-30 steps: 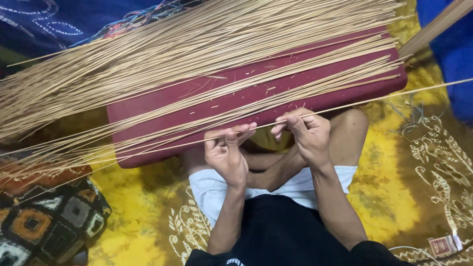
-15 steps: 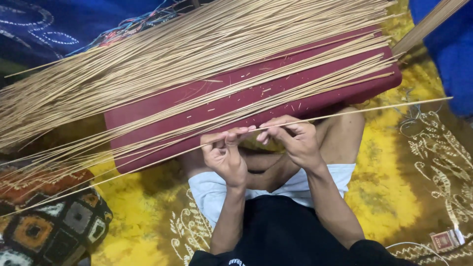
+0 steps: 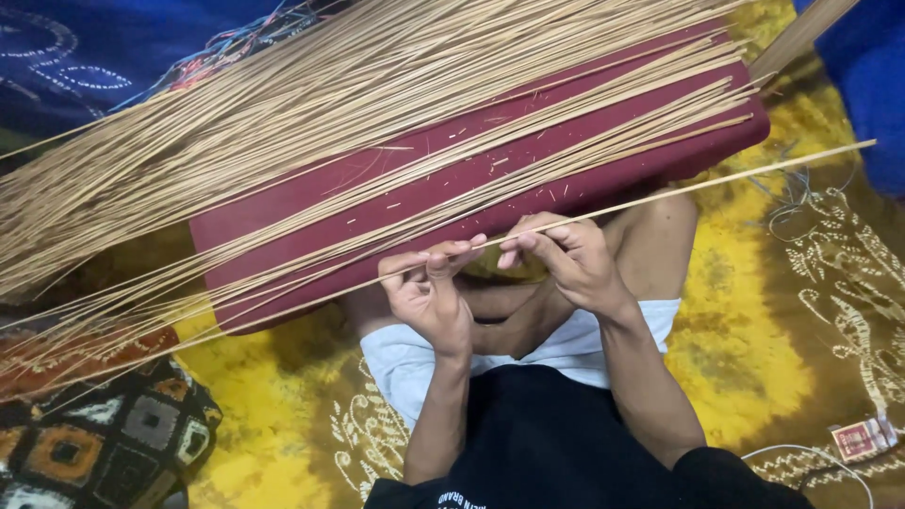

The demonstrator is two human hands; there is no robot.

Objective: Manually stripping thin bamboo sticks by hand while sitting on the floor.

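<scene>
Looking down from the head camera, two hands are seen side by side over the person's lap, and one stick (image 3: pixel 603 207) is held between them. The stick is pinched by the left hand (image 3: pixel 429 292) between thumb and fingers (image 3: pixel 443 259), which are pressed together around it. The right hand (image 3: pixel 570 259) is closed on the same stick just beside the left, its fingertips curled over it; the thumb is hidden behind them. The stick runs from the lower left, past both hands, to a free tip at the upper right, clear of the cushion (image 3: pixel 452 198).

One dark red cushion is shown, lying across the knees. Its far edge and left end are covered by a heap of sticks (image 3: pixel 283 113), too many and too overlapped to be counted; their left ends are cut off by the frame. Pale splinters are scattered on the bare part of the cushion, too small to be counted.

One bare knee (image 3: pixel 660 245) is visible at the right; the other leg is largely hidden beneath the cushion and forearms. One yellow patterned cloth (image 3: pixel 754 358) covers the floor. One small red box (image 3: pixel 863 438) lies at the lower right, its markings being too small to make out. One patchwork cloth (image 3: pixel 94 443) is cut off at the lower left, and blue fabric (image 3: pixel 85 57) at the upper left.
</scene>
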